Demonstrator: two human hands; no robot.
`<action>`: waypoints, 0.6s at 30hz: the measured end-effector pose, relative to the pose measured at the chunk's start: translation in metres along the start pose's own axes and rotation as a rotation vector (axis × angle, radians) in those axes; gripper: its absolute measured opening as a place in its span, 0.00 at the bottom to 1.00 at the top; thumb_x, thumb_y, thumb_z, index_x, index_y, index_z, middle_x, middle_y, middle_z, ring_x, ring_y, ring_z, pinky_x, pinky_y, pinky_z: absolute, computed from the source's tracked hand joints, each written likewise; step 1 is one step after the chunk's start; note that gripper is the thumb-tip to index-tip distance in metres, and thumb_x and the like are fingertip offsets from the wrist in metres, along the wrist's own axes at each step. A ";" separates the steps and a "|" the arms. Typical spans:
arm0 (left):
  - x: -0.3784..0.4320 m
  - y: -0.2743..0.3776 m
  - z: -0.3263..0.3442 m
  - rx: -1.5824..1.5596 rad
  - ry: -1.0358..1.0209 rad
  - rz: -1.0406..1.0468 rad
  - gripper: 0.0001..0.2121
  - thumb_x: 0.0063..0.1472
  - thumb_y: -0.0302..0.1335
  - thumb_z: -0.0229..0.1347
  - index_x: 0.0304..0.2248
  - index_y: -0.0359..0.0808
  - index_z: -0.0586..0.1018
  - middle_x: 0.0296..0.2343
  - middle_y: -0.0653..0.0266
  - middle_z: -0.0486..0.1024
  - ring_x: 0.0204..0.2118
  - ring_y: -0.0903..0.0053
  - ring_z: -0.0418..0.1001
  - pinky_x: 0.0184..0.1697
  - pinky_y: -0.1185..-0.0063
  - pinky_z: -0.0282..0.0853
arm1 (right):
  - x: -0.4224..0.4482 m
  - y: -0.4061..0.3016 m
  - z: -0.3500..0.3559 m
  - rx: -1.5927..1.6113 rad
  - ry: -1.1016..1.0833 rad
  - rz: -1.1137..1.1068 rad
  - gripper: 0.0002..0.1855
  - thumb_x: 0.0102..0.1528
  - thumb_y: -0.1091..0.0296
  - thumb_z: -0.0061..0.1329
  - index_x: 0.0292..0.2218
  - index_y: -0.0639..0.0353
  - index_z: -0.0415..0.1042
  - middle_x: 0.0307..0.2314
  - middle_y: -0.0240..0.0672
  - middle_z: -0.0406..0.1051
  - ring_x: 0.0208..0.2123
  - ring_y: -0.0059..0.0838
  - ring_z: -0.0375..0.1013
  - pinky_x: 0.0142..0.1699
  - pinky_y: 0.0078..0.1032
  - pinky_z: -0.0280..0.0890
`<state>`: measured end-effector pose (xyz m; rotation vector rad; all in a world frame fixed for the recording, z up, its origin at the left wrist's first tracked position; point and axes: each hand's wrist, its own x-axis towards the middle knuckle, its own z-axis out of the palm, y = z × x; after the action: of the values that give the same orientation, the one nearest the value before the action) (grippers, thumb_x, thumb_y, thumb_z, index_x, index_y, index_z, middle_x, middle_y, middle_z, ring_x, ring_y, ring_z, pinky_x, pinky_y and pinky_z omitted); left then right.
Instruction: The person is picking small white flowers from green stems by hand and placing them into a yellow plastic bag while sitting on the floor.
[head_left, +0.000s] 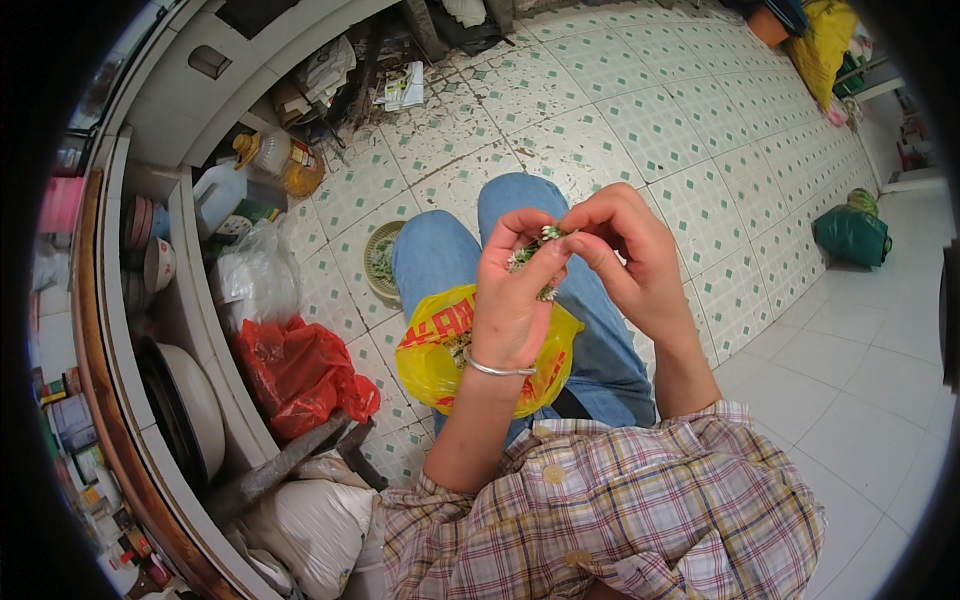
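Note:
My left hand (517, 289), with a silver bangle at its wrist, holds a small bunch of white flowers with green stems (523, 257) above my lap. At its fingertips, my right hand (626, 259) pinches one of the flower heads (551, 232) between thumb and forefinger. Below the left hand a yellow plastic bag (427, 375) with red print lies open on my lap, with more flowers partly visible inside. A round green basket (370, 274) stands on the floor beside my knee and holds green and whitish plant pieces.
At the left are a red plastic bag (300, 375), a clear plastic bag (259, 274), a white jug (221, 199), a large bottle of yellowish contents (289, 161) and a tiled shelf with bowls (159, 264). A green bag (851, 234) lies on the floor at the right.

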<state>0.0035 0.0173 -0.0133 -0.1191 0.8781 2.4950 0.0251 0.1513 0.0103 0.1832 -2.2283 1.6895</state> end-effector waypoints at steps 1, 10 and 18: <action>0.000 0.000 0.000 0.018 -0.003 0.006 0.11 0.53 0.17 0.55 0.36 0.36 0.70 0.29 0.70 0.70 0.29 0.88 0.66 0.29 0.89 0.60 | 0.000 0.002 0.000 -0.039 -0.005 -0.028 0.03 0.54 0.76 0.44 0.32 0.64 0.67 0.23 0.30 0.64 0.21 0.15 0.62 0.26 0.14 0.59; -0.001 0.000 0.005 0.040 0.009 0.005 0.10 0.54 0.17 0.52 0.35 0.36 0.70 0.27 0.70 0.68 0.27 0.88 0.63 0.26 0.89 0.58 | -0.005 0.003 -0.002 0.242 0.085 0.223 0.03 0.54 0.75 0.45 0.29 0.64 0.65 0.24 0.30 0.64 0.21 0.16 0.63 0.25 0.13 0.58; -0.003 -0.001 0.007 0.143 0.048 0.056 0.11 0.53 0.16 0.53 0.36 0.36 0.70 0.27 0.70 0.68 0.27 0.88 0.64 0.27 0.89 0.59 | -0.002 0.010 0.004 -0.166 0.061 -0.139 0.03 0.52 0.76 0.46 0.30 0.63 0.65 0.24 0.32 0.65 0.21 0.18 0.63 0.25 0.14 0.59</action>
<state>0.0072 0.0212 -0.0075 -0.1084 1.0898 2.4799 0.0235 0.1505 -0.0004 0.2365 -2.2417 1.4135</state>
